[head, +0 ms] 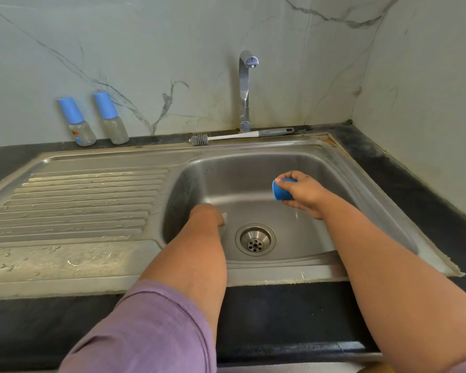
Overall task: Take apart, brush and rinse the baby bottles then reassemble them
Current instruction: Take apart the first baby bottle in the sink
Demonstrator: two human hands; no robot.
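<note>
My right hand [304, 193] grips a blue bottle cap [281, 189] above the right half of the steel sink basin [253, 168]. My left hand [206, 214] is low in the basin, left of the drain [255, 239], and holds a pale clear piece [224, 217] that is mostly hidden by the hand. Two assembled baby bottles with blue caps [77, 122] [111, 118] stand against the back wall on the left. A bottle brush [240, 135] with a white and grey handle lies along the sink's back rim.
The tap [246, 90] rises behind the basin, and no water runs from it. A ribbed steel drainboard [73, 200] spreads to the left of the basin. Dark countertop [404, 179] borders the sink on the right, with a wall close behind.
</note>
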